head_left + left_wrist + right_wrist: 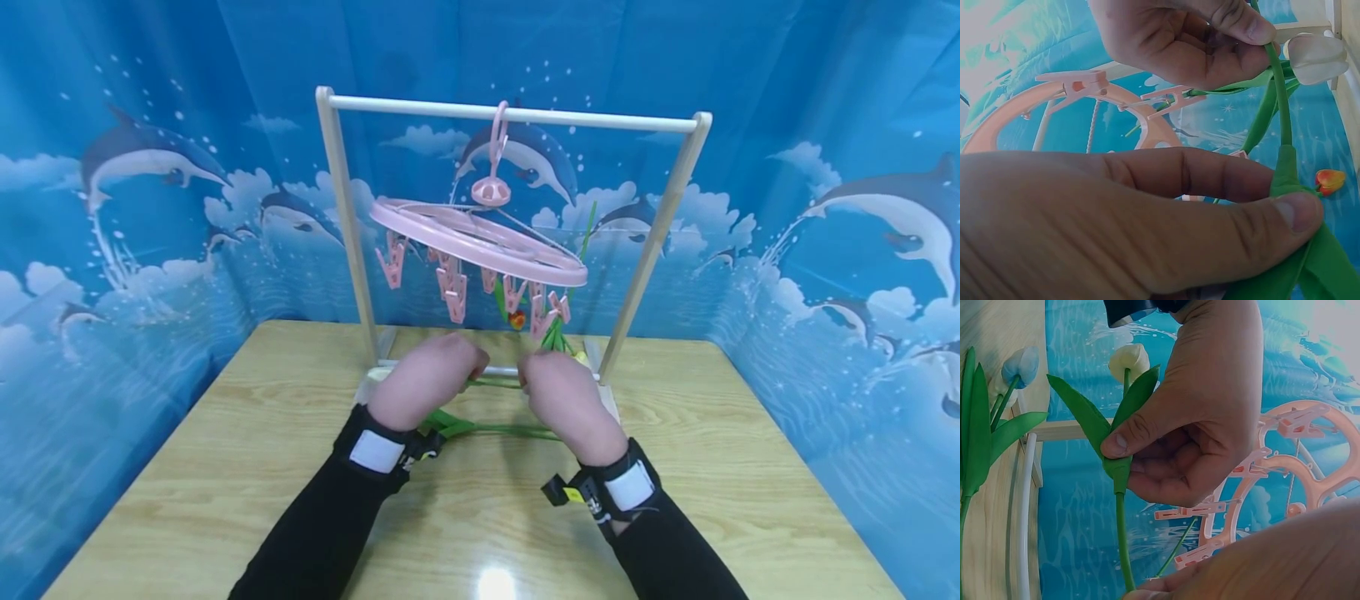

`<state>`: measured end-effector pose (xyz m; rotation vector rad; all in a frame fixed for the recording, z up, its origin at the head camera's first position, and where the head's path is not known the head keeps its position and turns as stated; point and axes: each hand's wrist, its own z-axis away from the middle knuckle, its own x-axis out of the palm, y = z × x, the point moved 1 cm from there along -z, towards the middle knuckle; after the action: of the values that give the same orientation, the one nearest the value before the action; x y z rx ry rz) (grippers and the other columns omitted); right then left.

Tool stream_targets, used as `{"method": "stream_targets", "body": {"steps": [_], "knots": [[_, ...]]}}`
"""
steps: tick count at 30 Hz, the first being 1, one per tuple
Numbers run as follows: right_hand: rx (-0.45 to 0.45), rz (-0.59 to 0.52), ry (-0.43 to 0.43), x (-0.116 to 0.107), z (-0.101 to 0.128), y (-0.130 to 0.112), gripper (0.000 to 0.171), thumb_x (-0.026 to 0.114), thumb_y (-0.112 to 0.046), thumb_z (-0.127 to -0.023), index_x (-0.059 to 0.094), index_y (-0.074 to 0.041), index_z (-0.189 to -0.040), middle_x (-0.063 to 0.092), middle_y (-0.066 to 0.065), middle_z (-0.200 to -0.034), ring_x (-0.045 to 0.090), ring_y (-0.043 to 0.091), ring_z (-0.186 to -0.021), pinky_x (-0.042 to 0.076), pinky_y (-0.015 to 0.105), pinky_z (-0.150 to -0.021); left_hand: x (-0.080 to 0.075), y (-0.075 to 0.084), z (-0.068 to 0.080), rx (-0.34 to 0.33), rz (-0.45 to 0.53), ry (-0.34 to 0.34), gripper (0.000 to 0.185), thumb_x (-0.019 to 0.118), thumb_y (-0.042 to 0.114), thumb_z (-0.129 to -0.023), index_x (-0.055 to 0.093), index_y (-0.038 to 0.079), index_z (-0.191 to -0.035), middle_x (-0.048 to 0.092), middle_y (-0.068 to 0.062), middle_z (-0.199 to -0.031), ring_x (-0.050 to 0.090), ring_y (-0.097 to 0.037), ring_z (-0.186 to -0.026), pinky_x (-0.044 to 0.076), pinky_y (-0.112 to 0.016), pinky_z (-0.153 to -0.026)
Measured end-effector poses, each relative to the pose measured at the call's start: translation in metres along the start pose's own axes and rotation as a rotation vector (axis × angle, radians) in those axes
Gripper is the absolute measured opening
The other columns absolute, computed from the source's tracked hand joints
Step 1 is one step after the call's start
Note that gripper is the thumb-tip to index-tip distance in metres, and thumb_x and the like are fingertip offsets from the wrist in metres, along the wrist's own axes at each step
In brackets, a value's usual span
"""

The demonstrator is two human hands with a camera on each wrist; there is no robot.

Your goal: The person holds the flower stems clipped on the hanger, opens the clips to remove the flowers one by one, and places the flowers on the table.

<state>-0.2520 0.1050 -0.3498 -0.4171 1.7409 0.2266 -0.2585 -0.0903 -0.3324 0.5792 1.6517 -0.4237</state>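
Observation:
My left hand (431, 375) pinches the leaf base of a cream artificial tulip (1129, 359) between thumb and fingers. My right hand (566, 400) pinches the green stem (1282, 106) of that tulip farther along, and the stem runs between both hands. Just above hangs a pink round clip hanger (480, 242) with several pink clothespins (455, 296). One clothespin (1169, 100) grips the stem of another tulip, whose whitish head (1316, 57) points down. An orange-red tulip (517, 320) also hangs beneath the hanger.
The hanger hooks over the top bar (600, 121) of a wooden rack standing on the table (187, 458). Between my forearms and the rack lies another leafy stem (450, 425). A light-blue tulip (1021, 365) lies on the table. A dolphin-print curtain (150, 167) surrounds the table.

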Motion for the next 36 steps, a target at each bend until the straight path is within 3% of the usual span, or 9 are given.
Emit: {"method": "stream_targets", "body": {"steps": [4, 14, 20, 27, 36], "knots": [[0.004, -0.011, -0.01, 0.002, 0.0, 0.0, 0.01, 0.078, -0.009, -0.099, 0.075, -0.012, -0.09, 0.073, 0.0, -0.082, 0.066, 0.017, -0.071, 0.056, 0.032, -0.061, 0.002, 0.0, -0.001, -0.003, 0.014, -0.015, 0.032, 0.065, -0.007, -0.098, 0.061, 0.016, -0.076, 0.052, 0.006, -0.072, 0.039, -0.008, -0.063, 0.031, -0.021, -0.056], [-0.013, -0.026, -0.012, 0.007, 0.001, 0.0, 0.017, 0.071, -0.006, -0.102, 0.071, -0.012, -0.086, 0.069, -0.001, -0.077, 0.061, 0.015, -0.066, 0.052, 0.031, -0.058, 0.006, -0.003, -0.004, -0.039, 0.087, -0.07, 0.045, 0.062, -0.008, -0.098, 0.043, 0.02, -0.069, 0.04, 0.007, -0.067, 0.032, -0.008, -0.058, 0.027, -0.023, -0.054], [-0.029, -0.039, -0.011, 0.013, 0.001, 0.001, 0.016, 0.07, -0.006, -0.102, 0.072, -0.011, -0.087, 0.069, -0.002, -0.077, 0.06, 0.015, -0.066, 0.05, 0.03, -0.057, 0.007, -0.002, -0.005, -0.021, 0.068, -0.131, 0.041, 0.062, -0.009, -0.099, 0.049, 0.017, -0.07, 0.04, 0.006, -0.068, 0.031, -0.01, -0.059, 0.028, -0.023, -0.054], [-0.049, -0.039, -0.015, 0.015, 0.001, 0.001, 0.017, 0.071, -0.006, -0.102, 0.073, -0.012, -0.086, 0.071, -0.001, -0.079, 0.061, 0.015, -0.068, 0.053, 0.032, -0.061, 0.01, -0.003, -0.006, 0.005, 0.033, -0.123, 0.039, 0.062, -0.008, -0.101, 0.054, 0.016, -0.071, 0.042, 0.006, -0.069, 0.032, -0.01, -0.06, 0.028, -0.023, -0.054], [-0.055, -0.021, -0.031, 0.018, -0.001, 0.001, 0.022, 0.068, -0.003, -0.102, 0.07, -0.013, -0.083, 0.066, -0.002, -0.073, 0.055, 0.014, -0.063, 0.048, 0.031, -0.056, 0.013, -0.005, -0.01, -0.034, 0.042, -0.183, 0.031, 0.065, -0.002, -0.103, 0.063, 0.013, -0.076, 0.048, 0.007, -0.071, 0.037, -0.009, -0.06, 0.033, -0.023, -0.055]]}}
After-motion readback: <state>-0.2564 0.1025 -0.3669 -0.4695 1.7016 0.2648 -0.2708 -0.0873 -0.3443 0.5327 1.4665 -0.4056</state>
